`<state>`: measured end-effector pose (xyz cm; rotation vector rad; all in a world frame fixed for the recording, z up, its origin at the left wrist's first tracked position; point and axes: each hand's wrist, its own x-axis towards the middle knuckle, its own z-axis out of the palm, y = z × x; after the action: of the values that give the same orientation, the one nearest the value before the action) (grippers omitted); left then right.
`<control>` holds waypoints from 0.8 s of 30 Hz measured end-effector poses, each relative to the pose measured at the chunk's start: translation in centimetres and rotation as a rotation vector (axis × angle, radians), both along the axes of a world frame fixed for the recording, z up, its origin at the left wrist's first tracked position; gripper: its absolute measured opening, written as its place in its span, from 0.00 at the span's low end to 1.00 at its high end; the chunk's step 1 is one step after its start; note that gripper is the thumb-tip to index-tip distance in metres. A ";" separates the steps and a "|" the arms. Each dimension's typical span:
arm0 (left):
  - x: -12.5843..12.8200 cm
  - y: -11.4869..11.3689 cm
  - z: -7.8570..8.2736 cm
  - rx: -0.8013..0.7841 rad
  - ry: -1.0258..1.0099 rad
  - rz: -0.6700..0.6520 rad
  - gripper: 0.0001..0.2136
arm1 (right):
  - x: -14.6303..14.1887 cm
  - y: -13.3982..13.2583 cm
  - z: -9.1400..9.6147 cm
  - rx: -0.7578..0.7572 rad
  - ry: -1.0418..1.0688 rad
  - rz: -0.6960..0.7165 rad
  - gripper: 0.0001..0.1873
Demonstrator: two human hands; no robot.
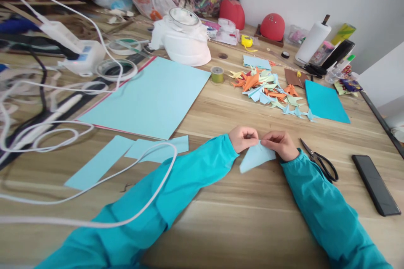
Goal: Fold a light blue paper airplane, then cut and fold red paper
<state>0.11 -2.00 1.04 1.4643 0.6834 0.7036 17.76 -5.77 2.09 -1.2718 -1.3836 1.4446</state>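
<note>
Both my hands meet over the wooden table (240, 218), in teal sleeves. My left hand (242, 138) and my right hand (280, 143) pinch the top corner of a small folded light blue paper (256, 157), which hangs down toward me in a pointed shape. Their fingers are closed on it. Black scissors (320, 162) lie just right of my right wrist. A pile of folded paper figures (268, 88) in orange, blue and green lies farther back.
A large light blue sheet (151, 98) and cut blue strips (104, 162) lie to the left, with white cables (94, 185) across them. A black phone (375, 184) lies at the right, a teal sheet (326, 101) behind it. Tape rolls, a white container and clutter fill the back.
</note>
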 end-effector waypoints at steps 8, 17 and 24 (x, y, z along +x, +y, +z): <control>-0.1 0.3 0.3 0.039 0.053 -0.044 0.09 | -0.1 -0.2 0.0 -0.001 -0.014 0.100 0.12; 0.0 0.1 -0.3 0.104 0.064 -0.084 0.11 | -0.3 -0.3 0.7 0.016 -0.065 0.185 0.15; 0.0 0.2 0.2 0.035 0.067 -0.031 0.12 | -0.3 -0.3 0.3 0.057 -0.062 0.161 0.16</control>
<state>0.13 -1.77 1.23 1.5330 0.7009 0.6480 17.48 -6.06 2.44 -1.2014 -1.5887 1.4717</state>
